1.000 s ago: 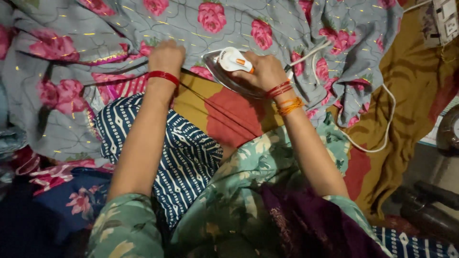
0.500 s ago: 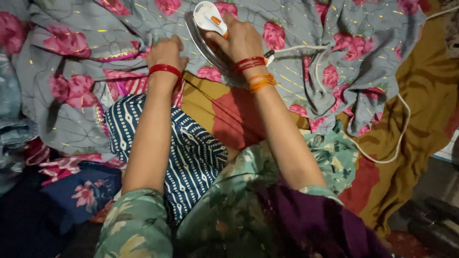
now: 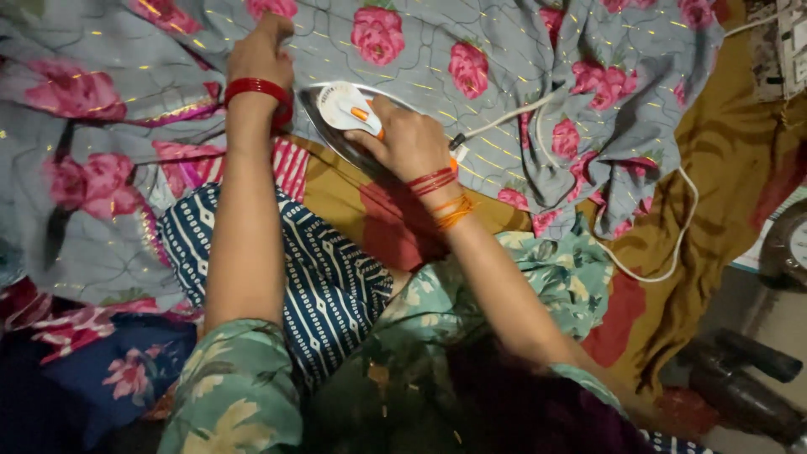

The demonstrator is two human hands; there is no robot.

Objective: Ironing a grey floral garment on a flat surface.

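Note:
My right hand (image 3: pixel 409 141) grips the handle of a white and orange electric iron (image 3: pixel 346 110) that rests flat on a grey cloth with pink roses (image 3: pixel 437 50). My left hand (image 3: pixel 262 49) presses down on the same cloth just left of the iron, fingers together, a red bangle on the wrist. The iron's white cord (image 3: pixel 664 252) runs from its back end to the right across the cloth and loops down over a brown sheet (image 3: pixel 723 143).
A navy cloth with white stripes (image 3: pixel 328 286) covers my lap. Folded floral fabric (image 3: pixel 101 370) lies at the lower left. A round dial object (image 3: pixel 786 244) and dark tubes (image 3: pixel 748 370) sit at the right edge. A socket board (image 3: pixel 790 42) is at the top right.
The iron has slid back toward me and to the right over the cloth. My left hand has moved farther up the cloth.

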